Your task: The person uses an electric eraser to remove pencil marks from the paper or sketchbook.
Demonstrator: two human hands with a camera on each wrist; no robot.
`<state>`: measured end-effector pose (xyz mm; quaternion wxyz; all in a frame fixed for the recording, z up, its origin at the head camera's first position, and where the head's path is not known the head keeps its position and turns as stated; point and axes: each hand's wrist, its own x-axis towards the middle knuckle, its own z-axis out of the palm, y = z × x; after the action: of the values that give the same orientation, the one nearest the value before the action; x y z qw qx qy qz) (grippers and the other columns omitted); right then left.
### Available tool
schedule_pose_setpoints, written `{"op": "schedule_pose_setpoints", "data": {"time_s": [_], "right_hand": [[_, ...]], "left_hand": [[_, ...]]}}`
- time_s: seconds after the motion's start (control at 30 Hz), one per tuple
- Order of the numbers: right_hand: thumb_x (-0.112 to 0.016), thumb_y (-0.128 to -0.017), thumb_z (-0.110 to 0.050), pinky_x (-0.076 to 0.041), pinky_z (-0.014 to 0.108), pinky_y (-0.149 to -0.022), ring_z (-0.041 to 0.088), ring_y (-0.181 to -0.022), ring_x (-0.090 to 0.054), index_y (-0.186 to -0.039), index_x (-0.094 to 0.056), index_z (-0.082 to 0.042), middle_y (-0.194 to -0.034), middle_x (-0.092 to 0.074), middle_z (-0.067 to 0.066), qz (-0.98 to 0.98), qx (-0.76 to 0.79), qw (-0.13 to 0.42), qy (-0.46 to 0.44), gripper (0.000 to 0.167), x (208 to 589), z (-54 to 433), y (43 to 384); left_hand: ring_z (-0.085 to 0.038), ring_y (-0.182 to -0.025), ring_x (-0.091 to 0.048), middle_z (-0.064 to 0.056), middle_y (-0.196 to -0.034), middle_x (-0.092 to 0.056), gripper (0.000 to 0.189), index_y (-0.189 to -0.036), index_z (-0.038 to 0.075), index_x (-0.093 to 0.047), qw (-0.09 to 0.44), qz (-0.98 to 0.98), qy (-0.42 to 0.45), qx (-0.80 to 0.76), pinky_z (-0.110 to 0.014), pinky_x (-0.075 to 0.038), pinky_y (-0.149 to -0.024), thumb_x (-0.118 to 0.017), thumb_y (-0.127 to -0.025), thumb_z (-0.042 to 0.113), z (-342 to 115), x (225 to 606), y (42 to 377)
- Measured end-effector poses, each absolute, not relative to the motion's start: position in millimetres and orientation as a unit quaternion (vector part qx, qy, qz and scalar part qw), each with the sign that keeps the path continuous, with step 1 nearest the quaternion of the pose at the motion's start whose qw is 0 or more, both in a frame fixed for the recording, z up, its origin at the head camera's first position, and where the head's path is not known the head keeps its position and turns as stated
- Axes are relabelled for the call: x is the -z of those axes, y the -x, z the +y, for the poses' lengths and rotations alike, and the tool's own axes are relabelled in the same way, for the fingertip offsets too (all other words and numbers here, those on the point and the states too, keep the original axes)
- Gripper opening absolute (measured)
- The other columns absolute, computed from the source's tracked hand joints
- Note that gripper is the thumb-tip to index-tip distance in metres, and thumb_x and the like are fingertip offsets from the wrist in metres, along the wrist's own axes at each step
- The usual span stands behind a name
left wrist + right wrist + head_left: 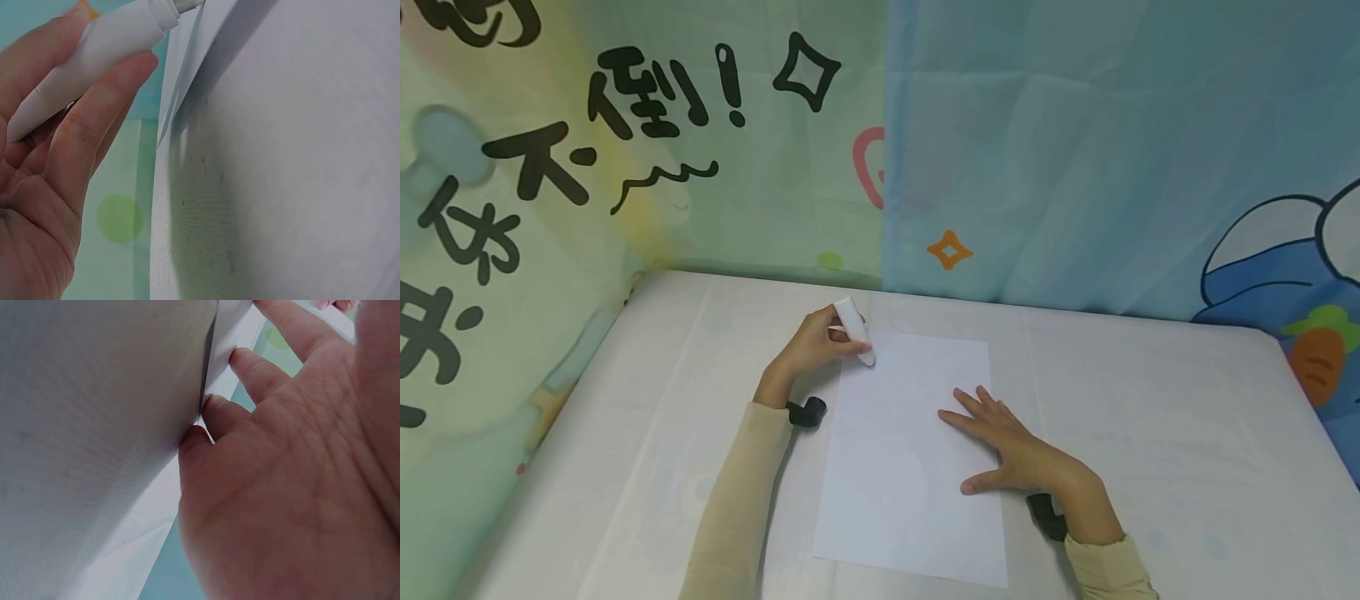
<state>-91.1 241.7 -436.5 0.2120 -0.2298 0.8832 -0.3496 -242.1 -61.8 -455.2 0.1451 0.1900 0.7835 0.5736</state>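
My left hand (811,343) pinches a thick white pen-like stick (853,327) between thumb and fingers. In the left wrist view, the stick (103,53) has a stepped collar and a narrow grey tip (186,5), which meets the paper's edge. A white sheet of paper (910,467) lies lengthwise in front of me, and the stick's lower end is at its upper left part. My right hand (1011,450) rests on the sheet's right side with fingers spread. The right wrist view shows its palm (281,487) and the fingertips touching the paper.
The sheet lies on a white-covered table (1150,442). Behind it hangs a blue printed cloth (1075,167), and a green one with black lettering (760,208) runs along the back and left. A dark wrist camera (807,412) sits by the left wrist, another (1047,517) by the right.
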Motion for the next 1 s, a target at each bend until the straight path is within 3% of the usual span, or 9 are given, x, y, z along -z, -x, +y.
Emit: {"op": "schedule_pose_setpoints", "data": {"time_s": [1.0], "right_hand": [[-0.082, -0.075, -0.037, 0.006, 0.06, -0.116, 0.047, -0.146, 0.005, -0.148, -0.039, -0.01, -0.16, -0.012, 0.021, 0.878, 0.36, 0.211, 0.235, 0.089, 435.7, 241.7, 91.5]], "left_hand": [[-0.019, -0.085, -0.069, -0.021, -0.106, -0.064, 0.045, -0.118, -0.008, -0.056, 0.173, 0.783, -0.214, -0.558, -0.023, -0.052, -0.077, -0.079, -0.08, 0.0, -63.9, 453.3, 241.2]]}}
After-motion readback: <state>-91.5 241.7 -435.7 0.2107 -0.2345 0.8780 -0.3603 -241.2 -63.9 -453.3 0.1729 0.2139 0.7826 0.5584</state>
